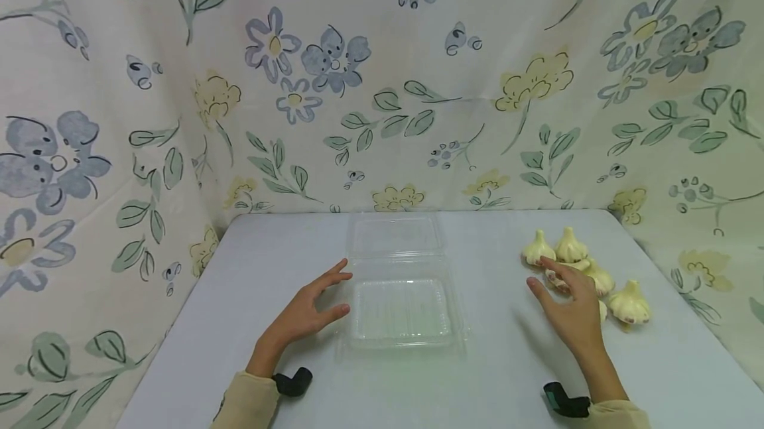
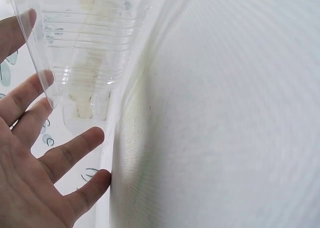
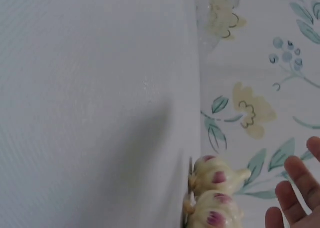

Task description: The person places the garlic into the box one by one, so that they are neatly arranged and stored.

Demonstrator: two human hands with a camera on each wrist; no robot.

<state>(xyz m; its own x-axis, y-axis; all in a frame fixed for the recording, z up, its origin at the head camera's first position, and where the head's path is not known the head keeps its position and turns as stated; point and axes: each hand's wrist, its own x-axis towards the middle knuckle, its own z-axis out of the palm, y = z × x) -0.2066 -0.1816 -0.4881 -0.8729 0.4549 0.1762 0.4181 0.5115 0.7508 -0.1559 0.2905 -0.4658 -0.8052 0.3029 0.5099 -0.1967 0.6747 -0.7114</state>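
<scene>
A clear plastic clamshell box [image 1: 400, 313] lies with its lid folded back on the white table. My left hand [image 1: 304, 309] is at the box's left side, fingers spread; in the left wrist view the fingers [image 2: 75, 153] hold nothing. Several garlic bulbs [image 1: 629, 303] are grouped at the right of the table. Over the near left part of that group hovers my right hand [image 1: 573, 313], its fingers loosely bent and part of the garlic hidden behind it. In the right wrist view, two bulbs [image 3: 217, 175] with purple patches show apart from the fingertips [image 3: 287, 188].
A floral curtain [image 1: 394, 84] hangs behind the white table [image 1: 489, 376] and along its sides. Black wrist-worn devices [image 1: 292, 382] sit at both sleeves. The box stands between the two hands, near the middle of the table.
</scene>
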